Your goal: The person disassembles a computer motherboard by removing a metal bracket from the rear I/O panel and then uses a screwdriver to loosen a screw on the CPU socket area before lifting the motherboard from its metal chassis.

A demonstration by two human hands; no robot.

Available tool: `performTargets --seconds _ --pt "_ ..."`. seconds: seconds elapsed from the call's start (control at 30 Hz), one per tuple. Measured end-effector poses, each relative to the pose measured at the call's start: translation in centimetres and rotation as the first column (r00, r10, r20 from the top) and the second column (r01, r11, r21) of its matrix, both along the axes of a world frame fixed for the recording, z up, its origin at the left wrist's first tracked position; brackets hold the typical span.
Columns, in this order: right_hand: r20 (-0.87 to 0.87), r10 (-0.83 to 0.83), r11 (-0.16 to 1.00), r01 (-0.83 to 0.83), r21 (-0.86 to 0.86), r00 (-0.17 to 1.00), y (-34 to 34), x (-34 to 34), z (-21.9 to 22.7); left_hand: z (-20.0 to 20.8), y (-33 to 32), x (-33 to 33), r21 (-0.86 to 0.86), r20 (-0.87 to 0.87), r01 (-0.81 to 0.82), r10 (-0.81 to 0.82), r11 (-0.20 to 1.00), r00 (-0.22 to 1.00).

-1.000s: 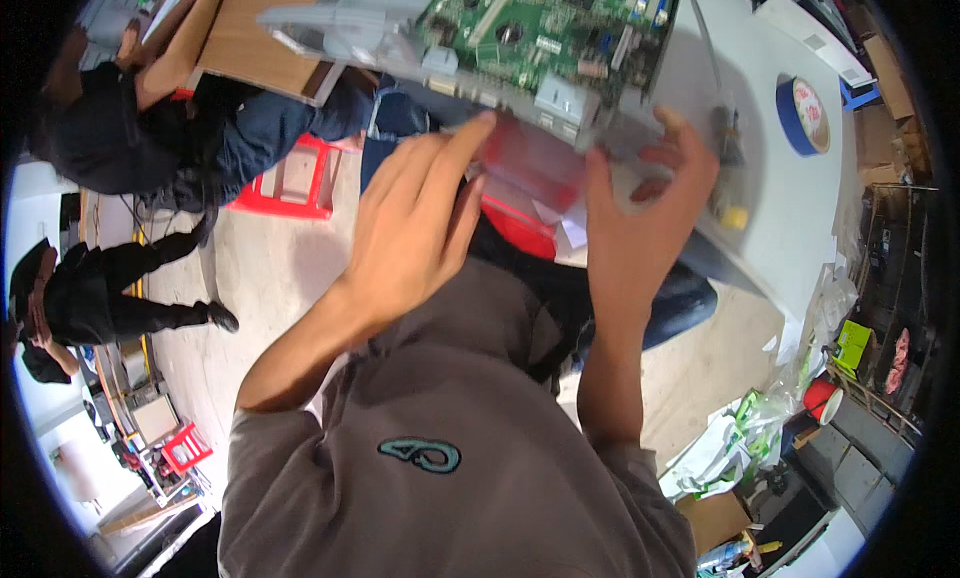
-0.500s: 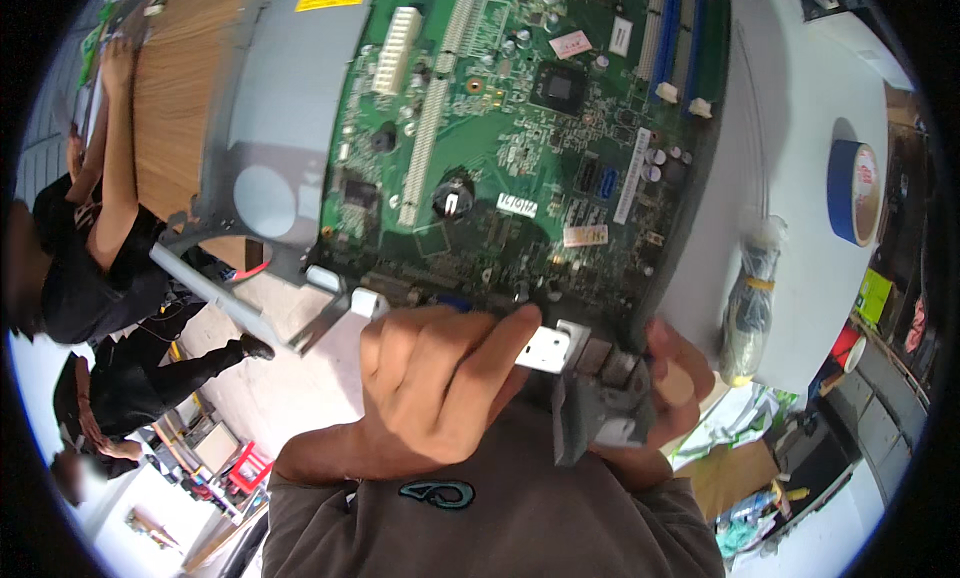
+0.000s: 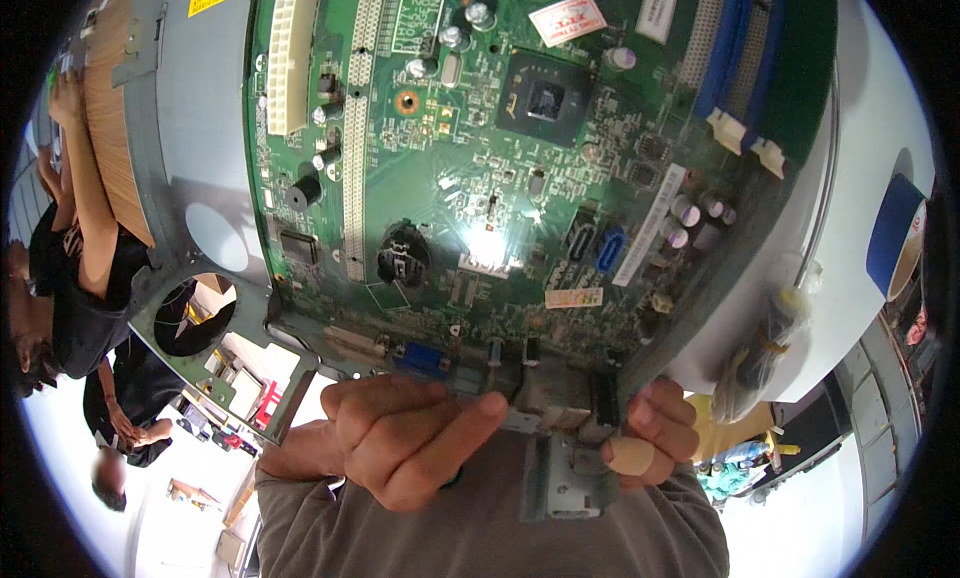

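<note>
A green computer motherboard (image 3: 450, 168) lies in a grey metal chassis (image 3: 200, 98), tilted up close in front of me. It carries blue memory slots (image 3: 735, 68), a round battery holder (image 3: 403, 255) and a blue video port (image 3: 422, 360). My left hand (image 3: 405, 443) is closed at the chassis's near edge, just below that port, its index finger reaching toward the metal port housing (image 3: 558, 396). My right hand (image 3: 655, 433), a tan bandage on one finger, is curled around the near right corner. Between the hands a metal bracket (image 3: 565, 483) juts toward me. Both hands' fingertips are partly hidden.
On the white table (image 3: 860, 168) at the right lie a blue tape roll (image 3: 895, 236) and a plastic-wrapped bundle (image 3: 765, 353). Two people (image 3: 85, 168) are at the left, one with an arm over a wooden surface (image 3: 115, 168).
The chassis and motherboard have come nearer and look larger. The white metal plate by my left fingers no longer shows. My left hand has shifted slightly down and left.
</note>
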State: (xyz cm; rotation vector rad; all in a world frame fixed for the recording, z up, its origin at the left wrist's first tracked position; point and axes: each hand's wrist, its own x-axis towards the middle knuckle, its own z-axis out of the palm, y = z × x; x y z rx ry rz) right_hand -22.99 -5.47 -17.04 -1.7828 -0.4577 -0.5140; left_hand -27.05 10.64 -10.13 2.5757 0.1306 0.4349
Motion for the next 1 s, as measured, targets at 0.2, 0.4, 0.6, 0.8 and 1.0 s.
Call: performTargets --seconds 0.2,0.4,0.6,0.8,1.0 --pt "-0.04 0.181 0.983 -0.181 -0.001 0.983 -2.5 -0.5 0.0 0.5 0.3 -0.3 0.059 -0.057 0.082 -0.079 0.995 0.995" --pt "-0.138 0.334 0.917 -0.355 -0.183 0.933 -4.0 -0.4 1.6 1.7 -1.1 0.5 0.065 -0.195 -0.012 0.025 0.998 0.98" --pt "-0.079 0.276 0.949 -0.285 -0.138 0.958 -2.8 0.7 1.9 1.4 -0.6 0.3 0.023 -0.148 -0.029 0.032 0.999 0.989" --pt "-0.037 0.308 0.943 -0.31 -0.121 0.951 -2.8 1.4 1.8 1.5 -0.3 0.5 0.032 -0.162 0.029 -0.023 0.999 0.986" --pt "-0.017 0.366 0.925 -0.366 -0.1 0.93 -3.3 1.4 1.2 1.1 0.5 0.3 0.059 -0.143 0.121 -0.112 0.991 0.983"
